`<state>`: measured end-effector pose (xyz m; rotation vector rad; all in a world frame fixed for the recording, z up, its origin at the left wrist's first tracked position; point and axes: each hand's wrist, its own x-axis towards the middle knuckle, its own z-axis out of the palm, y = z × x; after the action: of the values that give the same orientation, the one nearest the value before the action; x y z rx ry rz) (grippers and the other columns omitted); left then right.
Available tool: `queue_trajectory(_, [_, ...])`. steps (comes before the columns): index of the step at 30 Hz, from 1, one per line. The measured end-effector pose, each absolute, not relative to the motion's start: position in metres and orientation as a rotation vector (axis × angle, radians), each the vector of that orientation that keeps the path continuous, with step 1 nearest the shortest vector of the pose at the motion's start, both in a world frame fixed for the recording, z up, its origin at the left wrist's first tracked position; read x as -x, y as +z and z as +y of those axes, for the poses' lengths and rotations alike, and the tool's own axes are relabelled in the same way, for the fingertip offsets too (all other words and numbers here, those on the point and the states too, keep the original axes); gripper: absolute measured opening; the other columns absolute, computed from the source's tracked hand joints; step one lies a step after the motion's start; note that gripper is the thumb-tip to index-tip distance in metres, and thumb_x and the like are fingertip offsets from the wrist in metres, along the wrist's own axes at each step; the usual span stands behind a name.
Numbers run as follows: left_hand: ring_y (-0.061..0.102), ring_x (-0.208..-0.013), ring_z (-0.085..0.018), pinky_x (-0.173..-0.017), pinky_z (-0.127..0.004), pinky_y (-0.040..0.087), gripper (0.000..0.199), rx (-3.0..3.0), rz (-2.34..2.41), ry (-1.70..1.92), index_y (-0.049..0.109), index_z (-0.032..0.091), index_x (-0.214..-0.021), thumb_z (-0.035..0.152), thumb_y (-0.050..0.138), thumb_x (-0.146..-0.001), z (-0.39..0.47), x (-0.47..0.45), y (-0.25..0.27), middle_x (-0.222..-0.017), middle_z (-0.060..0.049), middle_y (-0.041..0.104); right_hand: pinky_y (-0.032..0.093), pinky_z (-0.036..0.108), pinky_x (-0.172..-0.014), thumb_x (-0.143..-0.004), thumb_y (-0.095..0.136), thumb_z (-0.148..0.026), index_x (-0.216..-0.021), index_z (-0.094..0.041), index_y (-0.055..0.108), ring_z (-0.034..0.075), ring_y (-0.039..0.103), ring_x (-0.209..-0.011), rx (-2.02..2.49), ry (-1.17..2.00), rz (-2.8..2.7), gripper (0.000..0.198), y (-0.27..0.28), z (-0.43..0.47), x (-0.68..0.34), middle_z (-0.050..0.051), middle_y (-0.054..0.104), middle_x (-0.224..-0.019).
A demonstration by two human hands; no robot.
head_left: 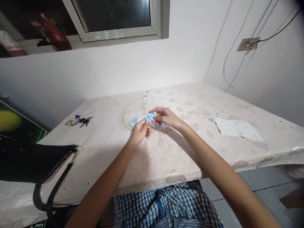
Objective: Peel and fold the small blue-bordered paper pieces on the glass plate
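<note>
A small white paper piece with blue printed lettering (150, 118) is held up between my two hands. My left hand (140, 130) pinches its lower left end between thumb and fingers. At its right end, the fingers of my right hand (166, 116) are closed on it. Beneath and around my hands, several more white paper pieces with blue print (135, 122) lie on the table, partly hidden by my fingers. The print is too small to read.
A patterned plastic cover spreads over the table (175, 152). Keys (84, 121) lie at the left, behind a black bag (35, 161) with a strap. A white cloth (238, 129) rests at the right. Cables hang from a wall socket (248, 44). A red bottle (55, 34) stands on the windowsill.
</note>
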<state>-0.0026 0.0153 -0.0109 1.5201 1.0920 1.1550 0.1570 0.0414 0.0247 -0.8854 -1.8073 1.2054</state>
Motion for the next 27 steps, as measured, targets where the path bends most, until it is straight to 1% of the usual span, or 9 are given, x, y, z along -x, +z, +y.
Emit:
queue_trajectory(3, [0.047,-0.039,-0.009,-0.041,-0.022,0.039,0.043,-1.502,1.09,1.142,0.048,0.016,-0.071,0.059,0.05,-0.073,0.014,0.002,-0.01,-0.047,0.004,0.048,0.043,0.023,-0.048,-0.079,0.051,-0.016,-0.107,-0.012,0.056,0.009,0.049,-0.048,0.869,1.2,-1.813,0.029,0.022,0.043,-0.156,-0.003,0.051,-0.056])
queue_trajectory(8, [0.05,-0.043,-0.009,-0.045,-0.022,0.041,0.037,-1.469,1.116,1.135,0.052,0.015,-0.072,0.052,0.054,-0.074,0.011,0.002,-0.006,-0.053,0.001,0.054,0.042,0.022,-0.049,-0.078,0.05,-0.013,-0.103,-0.011,0.06,0.008,0.047,-0.05,0.871,1.153,-1.883,0.026,0.021,0.042,-0.158,-0.002,0.053,-0.061])
queue_trajectory(11, [0.053,-0.048,-0.009,-0.05,-0.022,0.043,0.032,-1.491,1.102,1.137,0.055,0.015,-0.075,0.047,0.059,-0.072,0.012,0.003,-0.006,-0.058,0.0,0.057,0.041,0.022,-0.051,-0.08,0.048,-0.013,-0.109,-0.012,0.058,0.008,0.047,-0.05,0.864,1.147,-1.971,0.031,0.022,0.042,-0.159,-0.001,0.054,-0.063])
queue_trajectory(14, [0.052,-0.048,-0.009,-0.051,-0.022,0.043,0.031,-1.472,1.141,1.206,0.055,0.015,-0.071,0.045,0.061,-0.07,0.016,0.006,-0.009,-0.056,0.0,0.057,0.042,0.023,-0.055,-0.08,0.049,-0.015,-0.116,-0.014,0.054,0.009,0.051,-0.055,1.035,0.903,-2.005,0.037,0.021,0.045,-0.165,0.003,0.059,-0.072])
queue_trajectory(15, [0.052,-0.048,-0.009,-0.051,-0.023,0.043,0.031,-1.452,1.163,1.248,0.054,0.015,-0.07,0.045,0.061,-0.07,0.017,0.007,-0.01,-0.056,0.0,0.057,0.042,0.024,-0.056,-0.077,0.052,-0.015,-0.113,-0.013,0.056,0.01,0.052,-0.057,1.148,0.791,-2.027,0.036,0.02,0.047,-0.169,0.005,0.06,-0.077])
queue_trajectory(17, [0.052,-0.048,-0.009,-0.051,-0.023,0.043,0.03,-1.411,1.2,1.329,0.052,0.015,-0.068,0.044,0.061,-0.071,0.019,0.008,-0.011,-0.056,-0.001,0.058,0.041,0.025,-0.054,-0.068,0.062,-0.014,-0.098,-0.013,0.063,0.012,0.052,-0.059,1.414,0.645,-2.134,0.03,0.017,0.052,-0.177,0.007,0.061,-0.078])
queue_trajectory(20, [0.052,-0.049,-0.009,-0.051,-0.022,0.043,0.028,-1.378,1.218,1.389,0.052,0.015,-0.068,0.042,0.06,-0.072,0.021,0.011,-0.01,-0.058,-0.001,0.058,0.036,0.026,-0.045,-0.055,0.069,-0.014,-0.075,-0.015,0.064,0.012,0.049,-0.047,1.678,0.694,-2.283,0.021,0.013,0.056,-0.187,0.004,0.058,-0.062])
queue_trajectory(23, [0.052,-0.05,-0.009,-0.052,-0.022,0.044,0.028,-1.372,1.233,1.384,0.052,0.014,-0.069,0.041,0.06,-0.072,0.021,0.012,-0.01,-0.059,-0.001,0.058,0.032,0.026,-0.039,-0.055,0.067,-0.015,-0.056,-0.017,0.057,0.01,0.042,-0.037,1.689,0.74,-2.339,0.011,0.012,0.056,-0.189,0.0,0.049,-0.046])
queue_trajectory(27, [0.052,-0.048,-0.008,-0.051,-0.022,0.043,0.028,-1.381,1.249,1.361,0.052,0.014,-0.07,0.041,0.06,-0.072,0.021,0.011,-0.012,-0.057,0.0,0.057,0.029,0.025,-0.038,-0.058,0.064,-0.016,-0.044,-0.018,0.046,0.009,0.038,-0.035,1.64,0.771,-2.423,0.022,0.018,0.051,-0.185,-0.002,0.042,-0.039])
